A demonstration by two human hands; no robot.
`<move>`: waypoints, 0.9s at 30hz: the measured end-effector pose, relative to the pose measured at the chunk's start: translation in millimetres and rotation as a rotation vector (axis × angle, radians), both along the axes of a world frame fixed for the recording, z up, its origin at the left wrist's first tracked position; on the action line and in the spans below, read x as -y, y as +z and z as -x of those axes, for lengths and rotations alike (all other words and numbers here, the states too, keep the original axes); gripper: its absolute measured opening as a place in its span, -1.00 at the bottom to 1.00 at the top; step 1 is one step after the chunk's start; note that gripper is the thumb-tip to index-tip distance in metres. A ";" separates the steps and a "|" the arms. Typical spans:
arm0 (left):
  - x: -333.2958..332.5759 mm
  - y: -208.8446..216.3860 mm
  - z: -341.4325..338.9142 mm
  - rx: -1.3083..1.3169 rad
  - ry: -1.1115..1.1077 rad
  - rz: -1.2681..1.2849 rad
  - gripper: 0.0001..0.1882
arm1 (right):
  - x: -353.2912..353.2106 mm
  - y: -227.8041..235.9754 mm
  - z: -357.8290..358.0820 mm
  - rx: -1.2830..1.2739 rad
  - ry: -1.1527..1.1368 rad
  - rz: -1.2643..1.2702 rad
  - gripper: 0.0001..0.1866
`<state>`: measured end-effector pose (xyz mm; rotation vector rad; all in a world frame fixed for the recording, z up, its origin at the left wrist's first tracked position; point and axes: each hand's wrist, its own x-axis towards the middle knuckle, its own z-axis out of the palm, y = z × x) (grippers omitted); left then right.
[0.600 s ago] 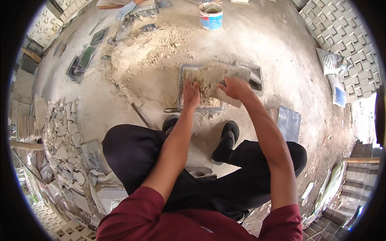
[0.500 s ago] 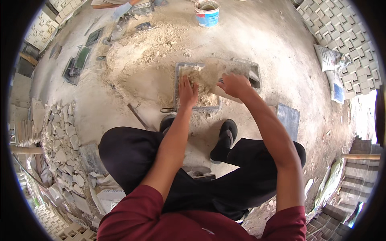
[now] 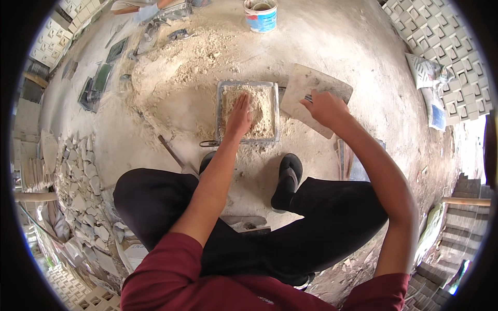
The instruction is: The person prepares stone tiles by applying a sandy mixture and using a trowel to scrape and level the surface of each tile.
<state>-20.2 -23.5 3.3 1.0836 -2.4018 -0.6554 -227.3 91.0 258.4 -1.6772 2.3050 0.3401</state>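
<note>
A square grey metal mould [image 3: 220,111] lies on the ground in front of my feet, filled with a crumbly, pale sandy mix [image 3: 262,111]. My left hand [image 3: 239,118] rests flat on this mix, fingers stretched out and holding nothing. To the right of the mould, my right hand [image 3: 327,108] is closed round the handle of a broad, flat, rectangular trowel [image 3: 300,85]. The trowel's plate is held apart from the mould, dusted with the mix. My fingers hide most of its handle.
Beyond the mould, a loose mound of mix [image 3: 192,57] spreads to the left. A blue-and-white bucket [image 3: 261,18] stands at the back. Another person's gloved hand [image 3: 148,11] is at far left. Stacked blocks [image 3: 441,46], bags [image 3: 434,106] and broken tile pieces [image 3: 80,176] line the sides.
My right hand has drawn the trowel away to the right, off the mould, baring the mix inside. My left hand stays on the mix.
</note>
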 end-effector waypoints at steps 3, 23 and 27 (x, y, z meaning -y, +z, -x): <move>-0.5 -6.9 -9.4 -0.145 0.049 -0.065 -0.23 | -10.5 -8.7 28.8 0.004 -0.043 0.019 -0.43; 13.4 26.4 63.4 0.466 -0.038 0.176 -0.15 | -3.1 -8.2 64.3 0.148 -0.061 0.029 -0.37; 47.6 17.3 66.8 0.448 0.172 0.038 -0.07 | -1.2 -13.9 75.3 0.141 -0.092 0.001 -0.36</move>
